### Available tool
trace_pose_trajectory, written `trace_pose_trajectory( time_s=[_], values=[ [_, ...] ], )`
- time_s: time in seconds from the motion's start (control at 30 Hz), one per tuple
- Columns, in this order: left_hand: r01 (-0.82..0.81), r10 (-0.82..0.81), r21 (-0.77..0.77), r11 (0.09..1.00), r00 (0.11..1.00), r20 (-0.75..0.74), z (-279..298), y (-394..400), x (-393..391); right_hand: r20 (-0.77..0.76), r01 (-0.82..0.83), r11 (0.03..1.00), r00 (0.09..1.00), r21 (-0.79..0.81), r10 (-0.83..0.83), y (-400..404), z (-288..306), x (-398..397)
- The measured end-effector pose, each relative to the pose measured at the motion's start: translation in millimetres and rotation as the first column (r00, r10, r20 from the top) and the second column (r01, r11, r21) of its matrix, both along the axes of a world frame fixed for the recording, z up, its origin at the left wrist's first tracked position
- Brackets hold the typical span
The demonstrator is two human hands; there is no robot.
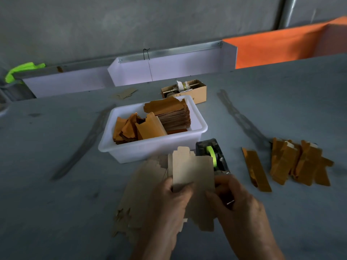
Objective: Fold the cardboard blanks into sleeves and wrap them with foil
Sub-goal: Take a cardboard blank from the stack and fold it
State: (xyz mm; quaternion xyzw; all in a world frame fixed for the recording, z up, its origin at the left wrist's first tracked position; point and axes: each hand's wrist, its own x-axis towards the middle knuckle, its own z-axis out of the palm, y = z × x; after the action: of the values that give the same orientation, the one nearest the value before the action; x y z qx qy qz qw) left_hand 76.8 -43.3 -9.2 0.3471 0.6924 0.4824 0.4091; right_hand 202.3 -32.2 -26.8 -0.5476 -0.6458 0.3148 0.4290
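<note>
Gripping cardboard blank [193, 171], seemingly both hands [242, 209]

One white tub [150, 149], one tape dispenser [214, 156], one small brown box [187, 91] and two hands share the table; the gold blanks are too many to count.

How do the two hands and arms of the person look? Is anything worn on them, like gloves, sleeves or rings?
Both the left hand and the right hand are bare: no gloves, and no rings or watch that the picture shows. The forearms are bare too down to the bottom edge, with no sleeve in view.
</note>
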Motion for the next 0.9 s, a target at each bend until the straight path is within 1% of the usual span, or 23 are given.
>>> trace_pose_trajectory(
  time_s=[0.07, 0.17, 0.3, 0.37, 0.4, 0.47, 0.53, 0.63, 0.7, 0.73, 0.8, 0.83, 0.9],
  values=[
    [-0.021, 0.023, 0.033, 0.999, 0.997, -0.072, -2, 0, 2, 0.060, 0.006, 0.993, 0.998, 0.119, -0.014, -2, -3, -3],
    [-0.017, 0.027, 0.075, 0.997, 0.992, -0.126, -4, 1, 4, 0.071, -0.015, 0.973, 0.997, 0.229, -0.002, -3, -6, -6],
    [0.020, -0.006, 0.111, 0.994, 0.993, -0.118, -4, -1, 6, 0.147, -0.033, 0.941, 0.989, 0.336, -0.018, -2, -5, -9],
    [0.025, -0.012, 0.108, 0.994, 0.992, -0.123, -7, -1, 5, 0.153, -0.034, 0.925, 0.988, 0.377, -0.026, -3, -5, -11],
    [0.032, -0.022, 0.091, 0.995, 0.994, -0.106, -7, -1, 4, 0.142, -0.026, 0.921, 0.989, 0.389, -0.032, -4, -5, -12],
    [0.081, -0.080, 0.032, 0.996, 0.997, -0.024, -7, -2, 3, 0.118, -0.019, 0.918, 0.993, 0.396, -0.031, -5, -4, -11],
    [0.165, -0.165, 0.003, 0.986, 0.986, 0.020, -7, -4, 3, 0.109, -0.037, 0.922, 0.994, 0.386, -0.006, -6, -3, -10],
    [0.238, -0.237, 0.017, 0.971, 0.971, -0.025, -8, -5, -2, 0.107, -0.062, 0.944, 0.994, 0.323, 0.029, -6, -3, -9],
    [0.323, -0.322, 0.023, 0.946, 0.946, -0.033, -8, -5, -6, 0.108, -0.047, 0.956, 0.994, 0.289, 0.017, -5, -5, -6],
    [0.341, -0.340, 0.027, 0.940, 0.940, -0.035, -7, -6, -7, 0.095, -0.041, 0.965, 0.995, 0.261, 0.017, -5, -6, -4],
    [0.334, -0.333, 0.054, 0.941, 0.942, -0.031, -7, -6, -8, 0.048, -0.057, 0.986, 0.998, 0.159, 0.050, -5, -4, -2],
    [0.344, -0.341, 0.063, 0.937, 0.939, -0.052, -8, -6, -8, 0.038, -0.066, 0.993, 0.997, 0.094, 0.062, -6, -2, -2],
    [0.399, -0.396, 0.059, 0.915, 0.916, -0.060, -9, -5, -9, 0.023, -0.019, 1.000, 1.000, -0.002, 0.019, -7, -2, -1]
  ],
)
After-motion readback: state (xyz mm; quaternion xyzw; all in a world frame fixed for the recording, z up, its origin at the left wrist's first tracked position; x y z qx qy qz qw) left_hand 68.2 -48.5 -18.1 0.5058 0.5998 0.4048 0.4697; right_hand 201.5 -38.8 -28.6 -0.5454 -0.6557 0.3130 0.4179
